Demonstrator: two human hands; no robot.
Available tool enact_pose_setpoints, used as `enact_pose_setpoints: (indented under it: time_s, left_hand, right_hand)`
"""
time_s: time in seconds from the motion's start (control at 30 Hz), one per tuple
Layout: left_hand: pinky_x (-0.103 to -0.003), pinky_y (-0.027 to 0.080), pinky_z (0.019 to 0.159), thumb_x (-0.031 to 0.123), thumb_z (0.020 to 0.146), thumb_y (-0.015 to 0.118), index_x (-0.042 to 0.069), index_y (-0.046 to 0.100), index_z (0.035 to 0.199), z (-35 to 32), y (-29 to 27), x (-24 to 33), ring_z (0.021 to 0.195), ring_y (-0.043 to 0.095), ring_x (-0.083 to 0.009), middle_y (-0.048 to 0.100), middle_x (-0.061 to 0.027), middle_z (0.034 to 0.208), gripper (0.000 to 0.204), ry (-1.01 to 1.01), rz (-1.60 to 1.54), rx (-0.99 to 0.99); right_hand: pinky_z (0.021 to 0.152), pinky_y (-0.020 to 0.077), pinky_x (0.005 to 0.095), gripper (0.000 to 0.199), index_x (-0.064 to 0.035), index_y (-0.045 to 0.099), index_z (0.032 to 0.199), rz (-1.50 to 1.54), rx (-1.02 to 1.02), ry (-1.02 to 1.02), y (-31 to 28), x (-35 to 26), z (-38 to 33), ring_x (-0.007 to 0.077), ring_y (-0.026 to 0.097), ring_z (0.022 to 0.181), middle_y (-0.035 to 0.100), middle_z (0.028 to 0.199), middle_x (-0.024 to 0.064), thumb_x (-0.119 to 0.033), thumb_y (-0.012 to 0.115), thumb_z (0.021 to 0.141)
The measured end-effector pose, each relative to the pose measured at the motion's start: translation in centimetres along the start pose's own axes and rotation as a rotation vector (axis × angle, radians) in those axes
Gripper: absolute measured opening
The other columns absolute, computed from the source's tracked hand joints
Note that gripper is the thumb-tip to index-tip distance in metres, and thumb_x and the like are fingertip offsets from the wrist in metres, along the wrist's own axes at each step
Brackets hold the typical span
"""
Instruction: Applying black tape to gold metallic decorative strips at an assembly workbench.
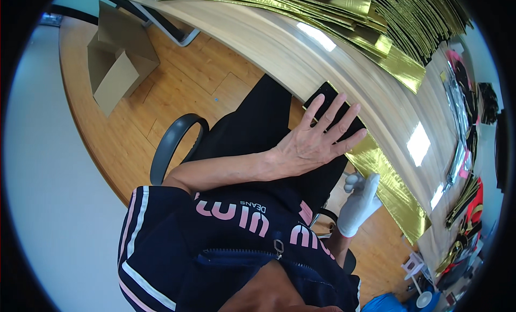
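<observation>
A shiny gold strip lies along the near edge of the table, its far-left end showing a black face. My bare left hand rests over that black part, fingers spread and stretched out, holding nothing. Lower right of it, my right hand wears a white glove and is at the table edge against the gold strip. Its fingers are curled, and whatever may be between them is hidden. Farther back lies a loose stack of gold strips, fanned out with dark edges.
Across the table, dark, red and silvery wrapped goods crowd the right side. An open cardboard box stands on the wooden floor at the left. A chair armrest is beside my leg. Something blue is at lower right.
</observation>
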State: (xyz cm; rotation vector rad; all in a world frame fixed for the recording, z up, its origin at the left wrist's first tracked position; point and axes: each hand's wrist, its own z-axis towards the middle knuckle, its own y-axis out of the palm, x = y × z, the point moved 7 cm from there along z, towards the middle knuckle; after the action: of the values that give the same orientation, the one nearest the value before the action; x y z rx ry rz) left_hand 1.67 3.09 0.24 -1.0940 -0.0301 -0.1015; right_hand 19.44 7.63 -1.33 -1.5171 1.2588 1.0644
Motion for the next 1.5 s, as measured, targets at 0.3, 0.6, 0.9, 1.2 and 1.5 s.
enact_pose_setpoints:
  time_s: [0.3,0.6,0.9,1.2,1.5]
  left_hand:
    - [-0.077,0.027,0.117,0.029,0.097,0.06,0.017,0.043,0.159,-0.1,0.0,-0.3,0.153,0.031,-0.0504,0.034,-0.0251,0.166,0.065,0.039,0.041,0.023]
    - [-0.074,0.025,0.118,0.017,0.092,0.064,0.019,0.051,0.156,0.4,-1.1,-0.2,0.155,0.032,-0.0463,0.035,-0.0202,0.168,0.066,-0.016,-0.071,-0.09]
    - [-0.067,0.026,0.122,0.007,0.088,0.063,0.013,0.043,0.161,1.4,-0.6,0.7,0.156,0.03,-0.0472,0.032,-0.024,0.168,0.076,0.1,-0.072,-0.157]
    - [-0.062,0.028,0.119,0.02,0.083,0.081,0.02,0.047,0.159,1.7,-1.0,0.4,0.153,0.036,-0.0407,0.037,-0.0169,0.167,0.084,0.047,-0.002,-0.201]
    - [-0.064,0.026,0.123,0.011,0.089,0.064,0.016,0.047,0.159,1.1,-0.6,0.2,0.156,0.032,-0.0439,0.034,-0.0211,0.168,0.072,0.032,-0.149,-0.11]
  right_hand:
    - [0.057,0.0421,0.0255,0.043,0.0012,0.068,0.107,-0.019,0.019,-0.021,-0.2,0.0,0.3,0.012,0.058,0.063,0.067,0.075,0.0089,-0.04,0.057,0.109]
    - [0.053,0.0444,0.0258,0.037,-0.0001,0.06,0.122,-0.021,0.052,-0.025,-0.7,-1.0,0.1,0.0129,0.06,0.057,0.068,0.072,0.0097,-0.035,0.058,0.109]
    - [0.051,0.0417,0.0239,0.038,0.0045,0.068,0.107,-0.048,0.261,-0.06,-7.0,-1.9,-0.4,0.0108,0.059,0.053,0.068,0.07,0.0105,-0.032,0.061,0.108]
    - [0.078,0.0502,0.0292,0.028,0.0149,0.066,0.123,-0.2,0.595,-0.421,-9.0,-5.7,0.6,0.0128,0.06,0.088,0.07,0.107,0.0096,-0.007,0.058,0.107]
    - [0.07,0.0506,0.0379,0.025,0.0102,0.067,0.124,-0.374,0.641,-0.552,-9.1,-5.2,0.7,0.0243,0.062,0.081,0.068,0.096,0.0153,-0.003,0.062,0.104]
